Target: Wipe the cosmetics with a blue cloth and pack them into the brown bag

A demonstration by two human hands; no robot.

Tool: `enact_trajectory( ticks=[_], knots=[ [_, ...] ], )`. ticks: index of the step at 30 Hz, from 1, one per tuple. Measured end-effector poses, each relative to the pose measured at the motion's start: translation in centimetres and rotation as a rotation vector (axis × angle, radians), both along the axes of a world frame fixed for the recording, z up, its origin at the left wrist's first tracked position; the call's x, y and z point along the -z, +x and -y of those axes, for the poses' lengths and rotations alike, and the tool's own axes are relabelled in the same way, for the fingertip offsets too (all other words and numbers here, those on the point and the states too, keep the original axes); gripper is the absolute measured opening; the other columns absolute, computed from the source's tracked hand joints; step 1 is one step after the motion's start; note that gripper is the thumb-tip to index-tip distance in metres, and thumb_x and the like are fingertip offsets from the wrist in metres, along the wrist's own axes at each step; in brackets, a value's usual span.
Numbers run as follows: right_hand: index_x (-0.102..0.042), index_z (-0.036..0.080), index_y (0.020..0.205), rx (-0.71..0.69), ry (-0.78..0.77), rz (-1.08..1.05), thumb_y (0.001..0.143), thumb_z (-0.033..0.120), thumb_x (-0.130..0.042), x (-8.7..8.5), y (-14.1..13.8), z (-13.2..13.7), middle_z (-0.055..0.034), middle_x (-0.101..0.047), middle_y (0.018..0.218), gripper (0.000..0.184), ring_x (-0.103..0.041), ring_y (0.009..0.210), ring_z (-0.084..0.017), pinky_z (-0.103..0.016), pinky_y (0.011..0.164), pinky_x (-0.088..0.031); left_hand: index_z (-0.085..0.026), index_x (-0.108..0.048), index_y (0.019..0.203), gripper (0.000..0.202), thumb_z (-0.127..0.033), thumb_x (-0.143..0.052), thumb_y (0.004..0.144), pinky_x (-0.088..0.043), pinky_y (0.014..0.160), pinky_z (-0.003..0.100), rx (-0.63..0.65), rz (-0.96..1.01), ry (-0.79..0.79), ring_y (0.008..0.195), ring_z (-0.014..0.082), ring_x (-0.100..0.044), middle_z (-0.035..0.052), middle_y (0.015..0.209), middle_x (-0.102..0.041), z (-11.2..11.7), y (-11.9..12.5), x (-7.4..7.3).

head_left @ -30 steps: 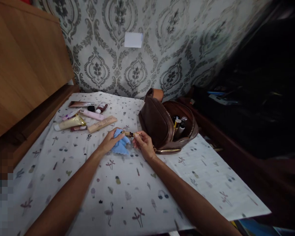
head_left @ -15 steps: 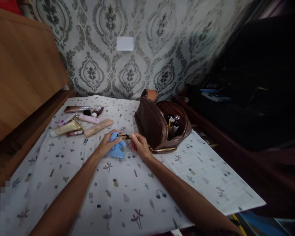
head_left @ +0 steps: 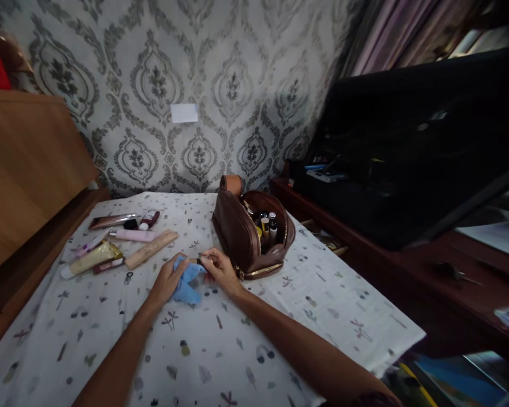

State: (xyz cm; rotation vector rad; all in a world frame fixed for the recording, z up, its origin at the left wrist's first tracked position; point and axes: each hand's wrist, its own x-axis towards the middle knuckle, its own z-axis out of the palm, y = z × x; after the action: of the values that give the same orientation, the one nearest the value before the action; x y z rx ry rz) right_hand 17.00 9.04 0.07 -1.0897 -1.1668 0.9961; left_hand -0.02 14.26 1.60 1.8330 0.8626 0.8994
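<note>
My left hand (head_left: 166,284) is closed on a light-blue cloth (head_left: 187,289), which hangs below the fingers. Between both hands is a slim gold-and-black cosmetic tube (head_left: 195,261), mostly covered by cloth and fingers. The fingers of my right hand (head_left: 221,273) pinch its right end. Close by on the right stands a brown leather makeup bag (head_left: 237,229), unzipped, with several small bottles (head_left: 272,223) upright inside. To the left of my hands lie a beige tube (head_left: 151,249), a pink tube (head_left: 133,235) and a cream-coloured tube with a gold cap (head_left: 91,259).
A patterned white cloth (head_left: 212,362) covers the table. Further cosmetics, among them a bronze tube (head_left: 112,221) and a dark red bottle (head_left: 150,218), lie at the back left. Wooden furniture (head_left: 29,164) borders the left; a large black case (head_left: 390,158) stands at the right.
The view has shifted up and to the right, so everything appears further left and lower. Less of the cosmetic tube shows between my hands than before.
</note>
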Motion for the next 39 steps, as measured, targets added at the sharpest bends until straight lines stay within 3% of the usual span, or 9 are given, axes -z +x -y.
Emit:
enact_trajectory(
  ticks=[4,8,14,19,24,29,32,39],
  knots=[
    [-0.049,0.023,0.11,-0.077,0.067,-0.014,0.077,0.056,-0.072,0.0,-0.3,0.4,0.007,-0.053,0.07,0.052,-0.053,0.05,-0.009,-0.022,0.049,-0.045,-0.02,-0.054,0.072,0.049,-0.066,-0.046,0.087,-0.044,0.066,0.027,-0.036,-0.009,-0.022,0.065,0.0161,-0.051,-0.0019,0.066,-0.054,0.2,0.2,-0.3],
    [-0.047,0.023,0.116,-0.094,0.123,-0.011,0.082,0.056,-0.067,0.2,-0.4,0.6,0.0054,-0.054,0.075,0.052,-0.056,0.054,-0.009,-0.023,0.052,-0.045,-0.018,-0.062,0.081,0.058,-0.074,-0.048,0.082,-0.048,0.077,0.031,-0.124,-0.033,-0.092,0.076,0.0208,-0.059,0.0024,0.077,-0.065,0.3,0.0,-0.7],
    [-0.053,0.019,0.088,0.074,0.135,-0.011,0.086,0.054,-0.062,-0.4,-0.3,0.9,0.0045,-0.055,0.07,0.036,-0.054,0.055,-0.008,-0.021,0.053,-0.042,-0.016,-0.067,0.096,0.058,-0.071,-0.057,0.08,-0.051,0.076,0.031,-0.153,0.012,-0.193,0.08,0.0225,-0.065,0.0047,0.085,-0.072,0.9,0.0,-0.9],
    [-0.05,0.02,0.078,0.069,0.071,-0.109,0.08,0.059,-0.065,-2.1,-0.2,1.6,0.0064,-0.051,0.062,0.042,-0.046,0.045,-0.008,-0.02,0.042,-0.038,-0.015,-0.064,0.114,0.065,-0.069,-0.063,0.077,-0.055,0.069,0.031,-0.231,0.053,-0.237,0.085,0.0249,-0.068,0.008,0.097,-0.073,1.5,0.3,-1.6],
    [-0.048,0.021,0.078,0.015,0.073,-0.195,0.079,0.058,-0.066,-4.4,0.2,3.1,0.0067,-0.05,0.06,0.042,-0.045,0.045,-0.008,-0.019,0.039,-0.038,-0.017,-0.069,0.106,0.063,-0.072,-0.058,0.077,-0.055,0.086,0.037,-0.302,-0.041,-0.095,0.095,0.0276,-0.068,0.0083,0.101,-0.073,2.0,0.3,-3.2],
    [-0.049,0.02,0.075,0.021,0.135,-0.122,0.081,0.048,-0.067,-6.6,1.3,4.7,0.0061,-0.049,0.061,0.034,-0.047,0.047,-0.008,-0.019,0.043,-0.037,-0.02,-0.072,0.094,0.063,-0.077,-0.048,0.079,-0.042,0.109,0.044,-0.385,-0.112,0.026,0.113,0.0315,-0.062,0.0081,0.103,-0.073,3.0,1.1,-4.6],
    [-0.049,0.021,0.075,0.037,0.154,-0.126,0.081,0.045,-0.068,-7.7,2.1,5.4,0.0062,-0.048,0.06,0.031,-0.047,0.049,-0.009,-0.019,0.045,-0.036,-0.023,-0.072,0.091,0.057,-0.072,-0.044,0.084,-0.043,0.109,0.044,-0.439,-0.109,0.092,0.111,0.0304,-0.063,0.0069,0.1,-0.073,3.9,2.4,-5.2],
    [-0.05,0.021,0.071,0.096,0.257,-0.014,0.081,0.038,-0.069,-10.1,4.6,6.9,0.0068,-0.047,0.059,0.028,-0.043,0.054,-0.009,-0.021,0.051,-0.034,-0.025,-0.069,0.103,0.047,-0.06,-0.039,0.091,-0.052,0.095,0.039,-0.403,-0.113,0.197,0.107,0.0287,-0.064,0.0071,0.1,-0.073,5.3,5.2,-5.7]
  ],
)
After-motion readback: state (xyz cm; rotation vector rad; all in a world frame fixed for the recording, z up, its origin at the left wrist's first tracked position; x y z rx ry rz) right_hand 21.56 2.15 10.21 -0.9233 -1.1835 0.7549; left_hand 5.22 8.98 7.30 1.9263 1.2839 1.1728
